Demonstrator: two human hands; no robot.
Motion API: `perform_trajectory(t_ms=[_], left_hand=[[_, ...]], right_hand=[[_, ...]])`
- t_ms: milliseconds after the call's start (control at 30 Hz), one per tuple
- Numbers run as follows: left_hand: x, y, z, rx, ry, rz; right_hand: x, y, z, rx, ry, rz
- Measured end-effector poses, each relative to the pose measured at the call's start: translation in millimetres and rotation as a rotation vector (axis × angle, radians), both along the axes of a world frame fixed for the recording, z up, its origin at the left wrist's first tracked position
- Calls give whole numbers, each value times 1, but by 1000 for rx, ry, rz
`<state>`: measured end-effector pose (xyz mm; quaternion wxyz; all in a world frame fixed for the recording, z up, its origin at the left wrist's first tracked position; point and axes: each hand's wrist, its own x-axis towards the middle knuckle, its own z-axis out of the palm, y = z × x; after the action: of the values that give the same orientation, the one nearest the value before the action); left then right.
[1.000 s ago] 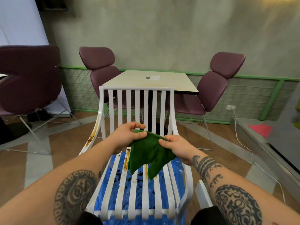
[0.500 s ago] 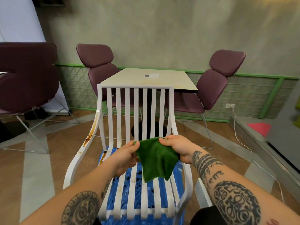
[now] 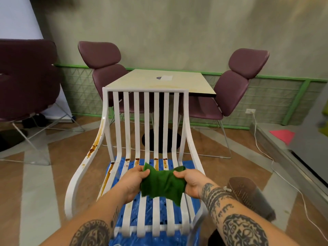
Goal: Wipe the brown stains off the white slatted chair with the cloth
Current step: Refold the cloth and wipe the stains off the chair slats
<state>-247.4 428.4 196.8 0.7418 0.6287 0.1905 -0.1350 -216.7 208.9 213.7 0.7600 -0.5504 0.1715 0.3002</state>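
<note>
Brown and grey patterned floor [image 3: 35,183], blue plastic sheet [image 3: 150,240] spread on it (dark specks across it), white slatted chair [image 3: 147,121] standing on the sheet, purple chairs [image 3: 236,89] and pedestal table [image 3: 159,84] behind, white cable [image 3: 284,176] trailing at right

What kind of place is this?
Probably a café or canteen seating area: a square table flanked by padded maroon chairs, plus a green-railed mesh partition along the wall.

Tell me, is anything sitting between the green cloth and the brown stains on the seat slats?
Nothing visible. Both the left hand and the right hand hold the green cloth stretched just above the white chair, and the brown stains at the back of the seat slats lie uncovered just beyond it.
</note>
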Motion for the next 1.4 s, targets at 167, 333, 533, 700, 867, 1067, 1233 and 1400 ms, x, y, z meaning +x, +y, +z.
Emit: perform_trajectory(t_ms=[167,333,533,700,867,1067,1233,1400], left_hand=[[-8,-2,-14,-30,181,42],[-9,3,3,-155,44,-19],[-1,12,7,-219,-26,34],[-1,4,5,-179,-8,4],[-1,5,10,-145,-12,51],[8,15,43,-242,-239,73],[12,24,47,-250,-222,72],[9,22,31,-297,-25,20]], right_hand=[[-3,6,-18,-103,74,-26],[16,6,4,-53,-57,-58],[35,-6,31,-126,-198,32],[24,0,6,-183,-26,-57],[12,3,4,-264,-8,30],[24,-5,44,23,-508,26],[23,-10,40,-95,-699,-76],[21,-10,24,-49,-545,-38]])
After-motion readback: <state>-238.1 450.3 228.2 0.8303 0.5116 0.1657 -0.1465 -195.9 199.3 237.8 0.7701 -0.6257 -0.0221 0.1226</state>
